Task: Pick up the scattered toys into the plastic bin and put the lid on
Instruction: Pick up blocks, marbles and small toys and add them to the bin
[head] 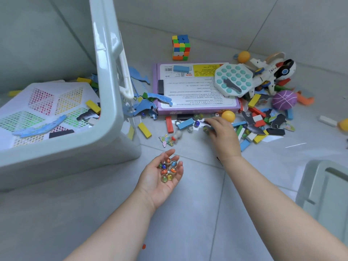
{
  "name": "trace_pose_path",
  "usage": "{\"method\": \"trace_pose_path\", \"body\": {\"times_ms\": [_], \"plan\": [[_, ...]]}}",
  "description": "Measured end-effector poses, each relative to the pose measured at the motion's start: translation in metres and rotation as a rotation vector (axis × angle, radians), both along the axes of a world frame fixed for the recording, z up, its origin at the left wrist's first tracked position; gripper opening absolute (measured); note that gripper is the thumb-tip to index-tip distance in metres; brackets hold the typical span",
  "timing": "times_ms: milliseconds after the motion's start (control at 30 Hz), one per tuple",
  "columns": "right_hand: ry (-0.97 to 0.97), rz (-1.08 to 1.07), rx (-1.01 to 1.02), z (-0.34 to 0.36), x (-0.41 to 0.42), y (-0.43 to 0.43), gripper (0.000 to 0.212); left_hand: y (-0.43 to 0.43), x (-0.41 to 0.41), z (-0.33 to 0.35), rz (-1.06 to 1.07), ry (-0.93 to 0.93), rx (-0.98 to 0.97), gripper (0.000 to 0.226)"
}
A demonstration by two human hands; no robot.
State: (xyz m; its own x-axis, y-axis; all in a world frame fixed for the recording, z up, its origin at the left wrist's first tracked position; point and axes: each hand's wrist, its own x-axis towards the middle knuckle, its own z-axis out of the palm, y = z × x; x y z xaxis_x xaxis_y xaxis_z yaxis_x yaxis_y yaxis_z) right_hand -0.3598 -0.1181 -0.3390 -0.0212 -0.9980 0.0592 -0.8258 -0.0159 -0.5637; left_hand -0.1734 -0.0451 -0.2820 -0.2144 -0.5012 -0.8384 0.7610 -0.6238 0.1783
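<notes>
Your left hand (163, 178) is turned palm up over the floor (188, 213), near the middle of the scene. Its fingers (170, 152) curl into a cup round a heap of marbles (167, 170), which rest in the palm.

Your right hand (221, 133) reaches farther out, palm down. Its fingers (209, 122) are lowered onto the loose marbles (196, 123) that lie on the floor just near the purple box (197, 95). I cannot tell whether they pinch one or only touch it. A yellow ball (228, 116) sits just beyond that hand.

The plastic bin (111, 91) stands to the left, open. Puzzle pieces and coloured blocks already lie inside it. Its lid (323, 194) lies on the floor at the near right, well apart from the bin.

The rest of the toys are spread across the far right:
- a pop-it toy (233, 79) rests on the right end of the box
- a toy plane (267, 74) lies beside the pop-it toy
- a purple ball (284, 99) sits among scattered blocks
- a puzzle cube (181, 47) stands alone beyond the box
</notes>
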Motion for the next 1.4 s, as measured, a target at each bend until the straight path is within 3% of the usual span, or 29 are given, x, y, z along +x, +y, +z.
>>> {"method": "trace_pose_path", "body": {"times_ms": [67,167,333,400,467,533,600,733,867,967,1033,1200,1267,1400], "plan": [[-0.231,-0.077,-0.089,0.020,0.006,0.018,0.034,0.000,-0.005,-0.001,-0.012,0.008,-0.010,0.023],[-0.430,0.101,-0.109,0.055,0.034,0.064,0.034,0.001,-0.012,-0.003,-0.005,0.055,-0.022,0.030],[-0.328,0.472,0.237,0.082,0.050,0.106,0.060,0.001,-0.020,-0.001,-0.095,0.059,-0.035,0.028],[-0.392,0.402,0.206,0.086,0.038,0.091,0.053,0.003,-0.022,-0.001,-0.071,0.078,-0.015,0.028],[-0.402,0.185,0.147,0.078,0.025,0.068,0.036,0.005,-0.022,-0.001,-0.015,0.116,0.019,0.029],[-0.204,0.036,0.153,0.058,0.016,0.042,0.031,0.007,-0.019,0.001,0.020,0.140,0.042,0.028],[0.008,0.066,0.247,0.036,0.012,0.022,0.037,0.008,-0.017,0.002,0.038,0.150,0.053,0.028],[0.128,0.237,0.295,0.011,0.030,0.005,0.036,0.007,-0.013,0.002,0.068,0.146,0.065,0.036],[0.092,0.311,0.252,0.004,0.047,0.015,0.021,0.010,-0.006,-0.002,0.100,0.089,0.063,0.039],[-0.099,0.143,0.198,0.012,0.049,0.032,0.019,0.013,-0.001,-0.008,0.144,0.059,0.081,0.030],[-0.176,0.186,0.141,0.019,0.057,0.047,0.020,0.017,0.003,-0.013,0.173,0.057,0.095,0.030],[-0.041,0.425,0.227,0.001,0.069,0.069,0.019,0.029,0.021,-0.020,0.267,0.142,0.061,0.013],[-0.021,0.458,0.210,-0.009,0.066,0.076,0.017,0.033,0.028,-0.021,0.296,0.143,0.016,0.025],[-0.198,0.143,0.139,0.005,0.064,0.083,0.016,0.032,0.038,-0.021,0.278,0.088,0.014,0.023]]}}
